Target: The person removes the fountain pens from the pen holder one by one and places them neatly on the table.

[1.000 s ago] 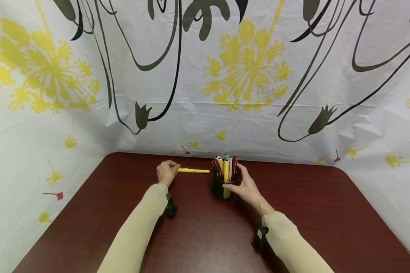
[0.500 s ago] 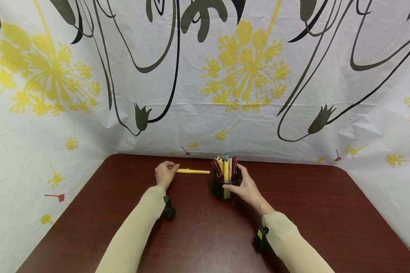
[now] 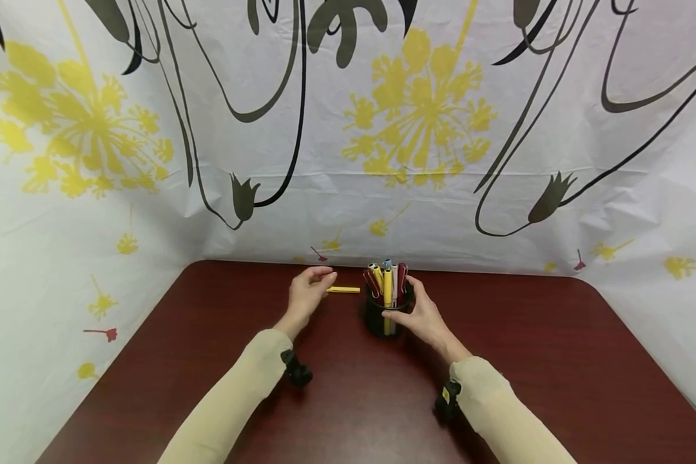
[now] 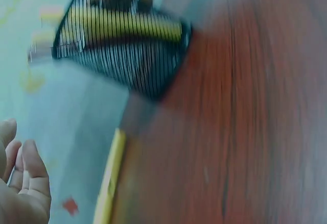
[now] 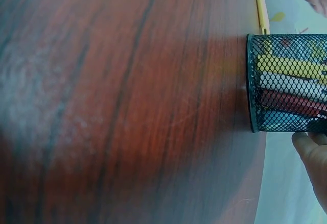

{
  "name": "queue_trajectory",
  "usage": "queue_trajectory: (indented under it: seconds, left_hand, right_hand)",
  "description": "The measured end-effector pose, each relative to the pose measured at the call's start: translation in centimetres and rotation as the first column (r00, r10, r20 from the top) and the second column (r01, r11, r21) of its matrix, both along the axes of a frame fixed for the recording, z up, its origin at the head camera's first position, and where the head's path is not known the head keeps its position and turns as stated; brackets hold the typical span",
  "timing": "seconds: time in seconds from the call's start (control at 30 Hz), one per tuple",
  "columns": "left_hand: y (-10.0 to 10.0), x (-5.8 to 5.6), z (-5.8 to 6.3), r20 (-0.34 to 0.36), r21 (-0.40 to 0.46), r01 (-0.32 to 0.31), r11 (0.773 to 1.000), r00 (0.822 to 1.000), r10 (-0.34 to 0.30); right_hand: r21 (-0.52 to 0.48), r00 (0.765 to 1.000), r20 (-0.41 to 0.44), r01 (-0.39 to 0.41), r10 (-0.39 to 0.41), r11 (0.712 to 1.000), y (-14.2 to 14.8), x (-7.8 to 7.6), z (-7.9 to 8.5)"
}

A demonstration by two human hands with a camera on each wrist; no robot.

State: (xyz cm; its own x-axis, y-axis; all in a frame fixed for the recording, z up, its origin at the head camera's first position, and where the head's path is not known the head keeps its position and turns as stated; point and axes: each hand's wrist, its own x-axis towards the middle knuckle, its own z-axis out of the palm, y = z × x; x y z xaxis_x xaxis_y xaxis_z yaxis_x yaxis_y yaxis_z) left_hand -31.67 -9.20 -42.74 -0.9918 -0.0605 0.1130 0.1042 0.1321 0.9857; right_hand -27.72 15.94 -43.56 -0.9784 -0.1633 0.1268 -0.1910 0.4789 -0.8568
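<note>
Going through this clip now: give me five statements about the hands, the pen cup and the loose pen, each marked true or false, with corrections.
1. The right hand grips the black mesh cup. True.
2. The cup lies tipped on its side. False: it stands upright on the table.
3. The left hand is apart from the loose yellow pen. True.
4. In the head view, the loose pen lies to the right of the cup. False: it lies to the left of it.
5. Everything in the cup is yellow. False: a dark red pen is in there too.
</note>
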Motion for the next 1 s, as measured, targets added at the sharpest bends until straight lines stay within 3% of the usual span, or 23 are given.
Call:
queue_trajectory:
  seconds: [0.1, 0.3, 0.53, 1.0]
  left_hand:
    - [1.6, 1.0, 1.3, -0.029, 0.037, 0.071, 0.997, 0.997, -0.07]
    - [3.5, 1.7, 2.1, -0.078, 0.055, 0.134, 0.989, 0.989, -0.129]
    - [4.9, 1.5, 1.8, -0.093, 0.027, 0.122, 0.992, 0.989, -0.119]
    - [6.6, 1.3, 1.9, -0.137, -0.108, 0.016, 0.994, 0.99, -0.031]
  right_hand:
    - [0.002, 1.0, -0.006, 0.003, -0.003, 1.0, 0.0, 0.0, 0.0]
    - [-0.017, 0.999, -0.039, 0.003, -0.003, 1.0, -0.1, 0.0, -0.1]
    - [-0.034, 0.998, -0.06, 0.005, -0.007, 0.999, -0.1, -0.1, -0.2]
    - [-0.033, 0.998, -0.056, 0.006, -0.007, 0.999, -0.1, 0.0, -0.2]
